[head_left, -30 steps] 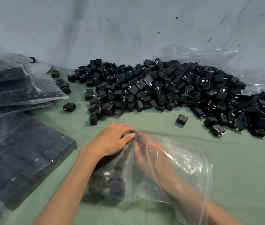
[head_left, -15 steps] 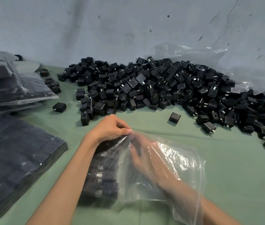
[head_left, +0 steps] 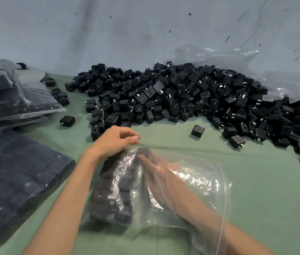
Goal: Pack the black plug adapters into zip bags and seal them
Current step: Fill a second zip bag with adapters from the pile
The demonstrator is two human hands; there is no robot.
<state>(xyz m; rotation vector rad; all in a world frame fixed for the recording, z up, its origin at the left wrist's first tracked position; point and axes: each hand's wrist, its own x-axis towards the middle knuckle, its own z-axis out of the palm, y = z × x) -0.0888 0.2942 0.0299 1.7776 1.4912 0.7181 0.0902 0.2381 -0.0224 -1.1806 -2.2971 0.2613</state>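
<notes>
Plainly mid-fill, the zip bag (head_left: 191,183) lies flat on the green table cover (head_left: 266,184) just in front of the person. Its mouth is open round the right forearm, and black plug adapters (head_left: 111,198) are lined in rows along its left side only. The right hand (head_left: 154,167) is inside the bag, fingers stretched fairly straight against those rows and holding nothing, as far as the film lets one see. The left hand (head_left: 115,141) sits at the bag's far left corner, fingertips curled together and seemingly pinching the film. To the left lie a filled bag (head_left: 17,183) and a stack of more (head_left: 6,102). Beyond, a large heap of loose adapters (head_left: 182,96) waits, so most of the packing, and this bag's sealing, look still ahead.
</notes>
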